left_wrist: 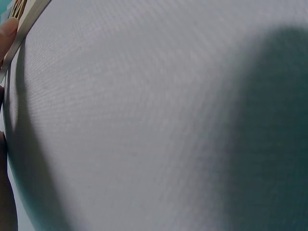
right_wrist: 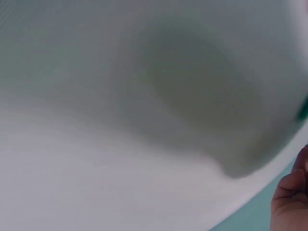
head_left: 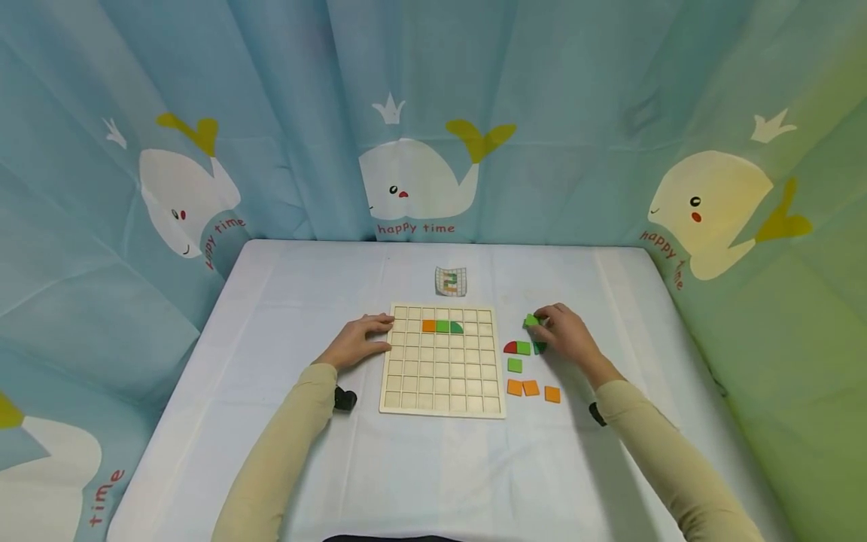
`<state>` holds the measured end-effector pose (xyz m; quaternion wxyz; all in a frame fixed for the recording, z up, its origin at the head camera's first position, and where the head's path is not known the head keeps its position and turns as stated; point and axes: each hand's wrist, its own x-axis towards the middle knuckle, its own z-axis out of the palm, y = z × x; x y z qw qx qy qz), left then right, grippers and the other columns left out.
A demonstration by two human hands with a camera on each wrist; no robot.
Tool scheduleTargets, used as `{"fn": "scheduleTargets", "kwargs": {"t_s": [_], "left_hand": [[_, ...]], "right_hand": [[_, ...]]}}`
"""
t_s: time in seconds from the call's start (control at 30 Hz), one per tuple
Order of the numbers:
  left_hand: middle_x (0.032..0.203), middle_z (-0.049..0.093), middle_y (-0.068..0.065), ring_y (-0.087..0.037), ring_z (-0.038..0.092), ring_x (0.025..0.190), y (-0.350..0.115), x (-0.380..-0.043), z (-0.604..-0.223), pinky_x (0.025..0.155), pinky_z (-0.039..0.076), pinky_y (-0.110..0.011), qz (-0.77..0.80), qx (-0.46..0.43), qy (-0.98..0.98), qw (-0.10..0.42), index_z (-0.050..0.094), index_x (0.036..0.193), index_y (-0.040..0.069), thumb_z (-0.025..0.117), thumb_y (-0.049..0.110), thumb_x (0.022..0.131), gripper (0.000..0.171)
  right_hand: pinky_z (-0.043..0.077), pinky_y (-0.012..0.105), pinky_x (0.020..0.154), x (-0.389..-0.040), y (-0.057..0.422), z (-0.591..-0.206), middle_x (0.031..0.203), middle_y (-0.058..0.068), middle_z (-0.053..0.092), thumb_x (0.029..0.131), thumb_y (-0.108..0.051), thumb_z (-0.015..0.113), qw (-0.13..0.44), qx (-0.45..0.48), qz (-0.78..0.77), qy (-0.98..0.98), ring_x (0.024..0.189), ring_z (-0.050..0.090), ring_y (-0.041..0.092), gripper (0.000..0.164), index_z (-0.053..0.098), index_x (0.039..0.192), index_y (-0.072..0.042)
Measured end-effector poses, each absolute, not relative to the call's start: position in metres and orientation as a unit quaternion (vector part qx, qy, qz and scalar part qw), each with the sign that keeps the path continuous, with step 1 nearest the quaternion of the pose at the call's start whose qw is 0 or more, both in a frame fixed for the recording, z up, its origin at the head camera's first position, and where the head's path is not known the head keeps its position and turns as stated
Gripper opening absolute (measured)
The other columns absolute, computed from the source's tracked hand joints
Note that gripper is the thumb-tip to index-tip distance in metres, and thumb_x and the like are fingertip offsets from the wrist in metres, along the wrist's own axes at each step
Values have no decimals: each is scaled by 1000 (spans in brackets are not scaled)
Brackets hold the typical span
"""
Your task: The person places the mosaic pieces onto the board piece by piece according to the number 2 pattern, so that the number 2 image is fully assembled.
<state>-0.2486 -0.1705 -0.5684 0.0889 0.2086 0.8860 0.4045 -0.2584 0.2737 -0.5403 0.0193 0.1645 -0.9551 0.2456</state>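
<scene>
A pale gridded board (head_left: 442, 416) lies on the table, with an orange square tile (head_left: 430, 326), a light green square tile (head_left: 442, 326) and a dark green quarter-round tile (head_left: 456, 328) side by side in one upper row. My left hand (head_left: 354, 341) rests at the board's left edge, fingers relaxed; in the left wrist view its thumb (left_wrist: 8, 28) touches the rim. Right of the board, my right hand (head_left: 567, 333) pinches a light green tile (head_left: 531, 321) between thumb and fingers. A dark green tile (head_left: 539, 348) lies partly hidden below that hand.
Beside the board lie a red quarter-round tile (head_left: 511, 348), light green squares (head_left: 515, 365) and three orange squares (head_left: 530, 388). Behind the board is a small printed pattern card (head_left: 451, 281). A whale-print curtain (head_left: 420, 181) surrounds the white-covered table (head_left: 305, 286).
</scene>
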Motion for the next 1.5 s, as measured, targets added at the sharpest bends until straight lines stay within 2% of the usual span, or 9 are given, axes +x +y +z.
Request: {"fn": "scheduleTargets", "kwargs": {"t_s": [0.3,0.6,0.8,1.17,1.37,1.5], "left_hand": [[147,48,0,-20,37,141,-170,-249,-569,124,14,-31,399,208,889,88,60,134,5,75,26,88,53],[147,49,-2,-20,38,140,-170,-248,-566,124,14,-32,396,207,890,89,60,133,4,75,24,88,52],[148,48,-2,-21,37,141,-170,-248,-567,124,17,-35,392,206,892,90,59,135,5,74,26,89,53],[148,47,0,-20,36,141,-171,-249,-570,124,12,-30,397,205,890,89,59,136,5,74,26,88,54],[147,48,0,-20,37,141,-172,-249,-571,124,13,-31,403,213,886,85,59,135,5,74,27,88,54],[147,48,0,-21,37,141,-172,-249,-571,124,13,-32,404,213,885,86,59,135,6,74,28,88,54]], "right_hand": [[59,38,75,-242,200,-533,105,12,62,91,-17,72,-8,291,254,-922,88,62,24,25,68,110,0],[57,36,76,-239,159,-538,106,8,60,91,-20,72,-14,313,228,-922,88,58,19,26,68,110,-3],[57,33,74,-240,149,-543,106,8,59,92,-18,71,-10,316,224,-922,86,58,18,22,69,108,-4],[58,34,76,-243,148,-546,103,9,58,91,-17,72,-13,293,252,-922,88,61,21,20,68,106,-3],[57,36,74,-240,157,-543,101,10,60,92,-16,71,-13,244,323,-914,86,59,22,23,68,109,0],[57,39,73,-236,180,-540,107,14,60,95,-17,67,2,193,358,-914,87,61,24,28,66,115,2]]}}
